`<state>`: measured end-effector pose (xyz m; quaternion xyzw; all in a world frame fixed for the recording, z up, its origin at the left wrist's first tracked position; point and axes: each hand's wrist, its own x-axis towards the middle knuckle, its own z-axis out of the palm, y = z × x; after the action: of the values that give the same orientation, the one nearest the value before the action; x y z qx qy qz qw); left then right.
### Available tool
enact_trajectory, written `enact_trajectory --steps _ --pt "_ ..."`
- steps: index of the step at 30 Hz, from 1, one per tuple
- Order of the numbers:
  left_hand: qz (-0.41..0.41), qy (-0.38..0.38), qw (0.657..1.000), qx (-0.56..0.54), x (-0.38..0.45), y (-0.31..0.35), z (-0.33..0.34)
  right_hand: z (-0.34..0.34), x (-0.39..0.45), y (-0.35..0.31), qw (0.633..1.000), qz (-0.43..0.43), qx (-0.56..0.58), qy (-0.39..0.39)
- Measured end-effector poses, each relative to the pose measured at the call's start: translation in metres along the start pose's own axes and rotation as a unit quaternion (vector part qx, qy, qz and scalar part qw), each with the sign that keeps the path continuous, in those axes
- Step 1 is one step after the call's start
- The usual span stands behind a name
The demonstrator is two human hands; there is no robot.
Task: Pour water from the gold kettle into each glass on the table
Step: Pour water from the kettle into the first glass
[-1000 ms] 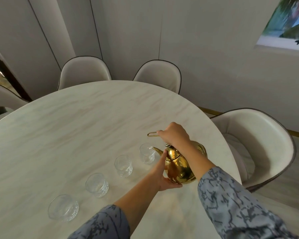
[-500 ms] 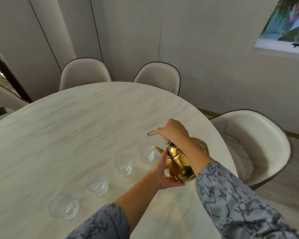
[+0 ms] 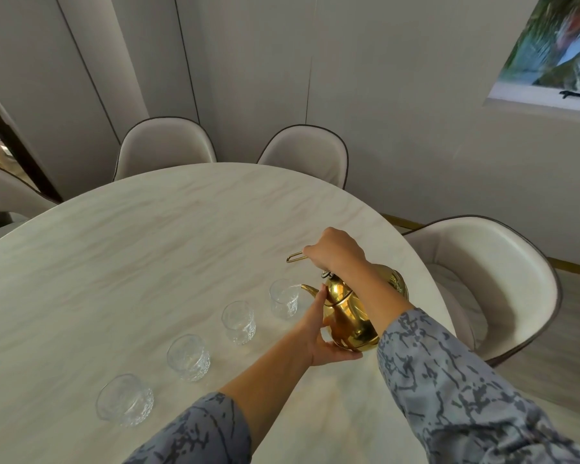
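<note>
The gold kettle is lifted and tilted to the left, its spout over the rim of the rightmost glass. A thin stream of water runs from the spout into that glass. My right hand grips the kettle's wire handle from above. My left hand cups the kettle's belly from the left and below. Three more clear glasses stand in a diagonal row toward the near left: one, one, and one.
The pale marble table is oval, with its right edge close to the kettle. Cream chairs stand around it: two at the far side and one at the right. A wall lies beyond.
Both hands have raised the kettle and tipped it further to the left, so the spout now reaches over the rightmost glass and water has begun to run out.
</note>
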<state>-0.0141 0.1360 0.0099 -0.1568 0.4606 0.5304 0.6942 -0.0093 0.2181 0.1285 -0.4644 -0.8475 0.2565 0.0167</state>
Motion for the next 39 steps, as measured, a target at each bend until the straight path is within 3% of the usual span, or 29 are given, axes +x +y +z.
enact_trajectory --steps 22,39 --pt "-0.003 -0.007 1.0 0.018 -0.017 -0.001 0.008 -0.006 0.0 0.001 1.0 -0.007 -0.011 0.013" --pt "0.063 0.086 0.985 0.133 -0.01 -0.003 -0.02 0.043 -0.002 0.041 0.992 0.014 0.117 0.05"
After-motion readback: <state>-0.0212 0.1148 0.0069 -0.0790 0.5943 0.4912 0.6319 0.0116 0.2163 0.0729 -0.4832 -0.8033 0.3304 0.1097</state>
